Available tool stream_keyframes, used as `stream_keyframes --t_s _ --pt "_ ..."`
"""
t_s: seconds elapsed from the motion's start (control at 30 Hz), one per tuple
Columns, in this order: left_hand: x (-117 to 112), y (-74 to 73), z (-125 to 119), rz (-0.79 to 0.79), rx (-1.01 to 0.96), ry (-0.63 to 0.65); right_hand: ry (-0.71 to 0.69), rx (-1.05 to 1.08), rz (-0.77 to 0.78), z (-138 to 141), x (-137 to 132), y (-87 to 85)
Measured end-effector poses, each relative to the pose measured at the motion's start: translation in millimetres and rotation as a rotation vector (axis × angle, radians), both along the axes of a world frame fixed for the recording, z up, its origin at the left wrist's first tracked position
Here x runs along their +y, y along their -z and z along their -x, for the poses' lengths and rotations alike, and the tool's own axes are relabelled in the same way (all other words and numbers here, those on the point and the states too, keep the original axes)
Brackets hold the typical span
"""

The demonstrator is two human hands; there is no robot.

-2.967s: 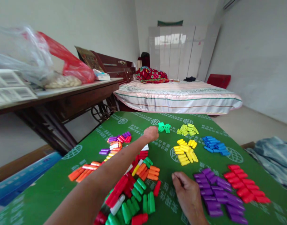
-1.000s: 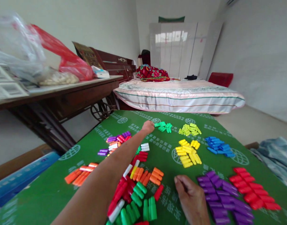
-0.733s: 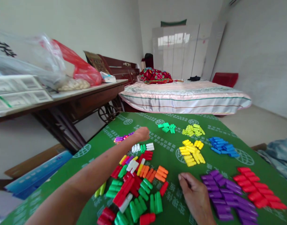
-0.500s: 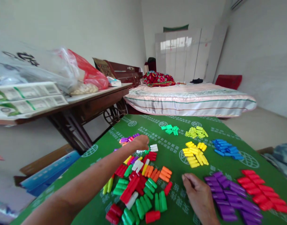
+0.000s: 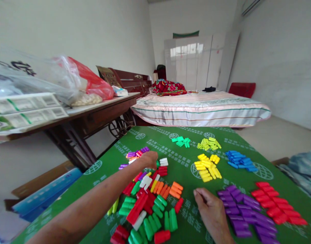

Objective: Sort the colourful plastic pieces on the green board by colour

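My left hand (image 5: 149, 159) reaches out over the green table mat (image 5: 170, 149), fingers curled down onto the far edge of a mixed pile of coloured plastic caps (image 5: 147, 200); what it grips is hidden. Just right of it lie white caps (image 5: 164, 161). My right hand (image 5: 211, 213) rests on the mat near the front with fingers loosely curled, beside a purple pile (image 5: 240, 210) and touching no cap. Sorted piles lie beyond: teal-green (image 5: 181, 141), lime (image 5: 208, 144), yellow (image 5: 207, 166), blue (image 5: 238, 159), red (image 5: 277, 203).
A dark wooden table (image 5: 89, 112) at left carries plastic bags (image 5: 69, 79) and flat boxes (image 5: 23, 108). A bed (image 5: 201, 108) stands behind the mat, a white wardrobe (image 5: 193, 61) further back. A blue box (image 5: 43, 195) lies on the floor at left, denim cloth (image 5: 300, 169) at right.
My left hand has pulled back from the teal-green pile at the far side to the near mixed pile. My right hand has stayed put. The camera swung slightly.
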State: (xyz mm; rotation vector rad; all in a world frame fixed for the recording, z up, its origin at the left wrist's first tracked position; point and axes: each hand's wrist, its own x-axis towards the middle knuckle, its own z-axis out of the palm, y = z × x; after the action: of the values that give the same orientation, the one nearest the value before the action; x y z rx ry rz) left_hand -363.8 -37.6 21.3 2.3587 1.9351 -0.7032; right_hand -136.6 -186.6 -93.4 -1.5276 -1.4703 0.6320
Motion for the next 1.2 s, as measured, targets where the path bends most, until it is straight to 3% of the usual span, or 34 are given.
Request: stream_keyframes --t_s 0.53,1.2 --pt "-13.6 4.8 18.0 0.019 -0.045 0.101 0.005 0.0 -0.004 0.2 -0.6 -0.5" --pt "-29.6 4.9 10.9 -0.059 -0.14 -0.053 0.003 0.003 -0.017 -0.7 0.4 2.1"
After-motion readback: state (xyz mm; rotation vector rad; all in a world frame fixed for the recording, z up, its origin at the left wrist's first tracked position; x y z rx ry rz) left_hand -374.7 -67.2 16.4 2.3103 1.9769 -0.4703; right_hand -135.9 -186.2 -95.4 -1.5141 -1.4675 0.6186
